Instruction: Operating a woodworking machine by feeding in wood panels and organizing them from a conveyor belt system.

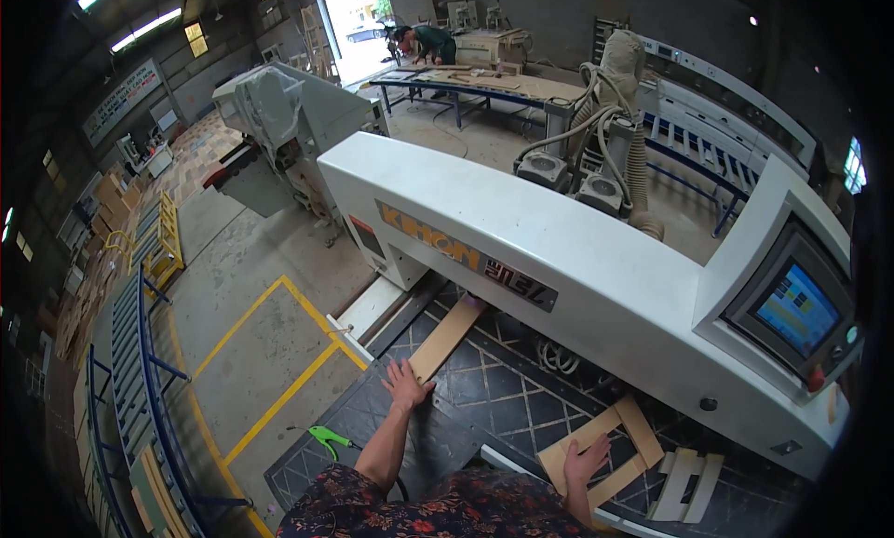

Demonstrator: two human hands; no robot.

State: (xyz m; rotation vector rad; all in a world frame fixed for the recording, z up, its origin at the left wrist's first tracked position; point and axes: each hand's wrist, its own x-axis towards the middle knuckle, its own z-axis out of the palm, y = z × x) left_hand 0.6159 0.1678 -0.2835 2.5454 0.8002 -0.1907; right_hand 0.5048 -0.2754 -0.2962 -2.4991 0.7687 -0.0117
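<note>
My left hand [406, 387] lies at the near end of a narrow wooden board [447, 337], its fingers spread and touching the board's end. The board runs away from me on the black machine table [507, 375], its far end under the white machine beam [503, 212]. My right hand [587, 462], fingers stretched out, is over several flat wooden pieces [641, 433] laid at angles to one another. Whether its palm touches them I cannot tell. Left of my left forearm is a green air blow gun [330, 437].
Pale slotted pieces [686, 487] lie right of my right hand. A control screen [797, 305] with a red knob [817, 380] is at the beam's right end. Roller conveyors [135, 352] stand left. A person [431, 45] bends over a far bench [484, 84].
</note>
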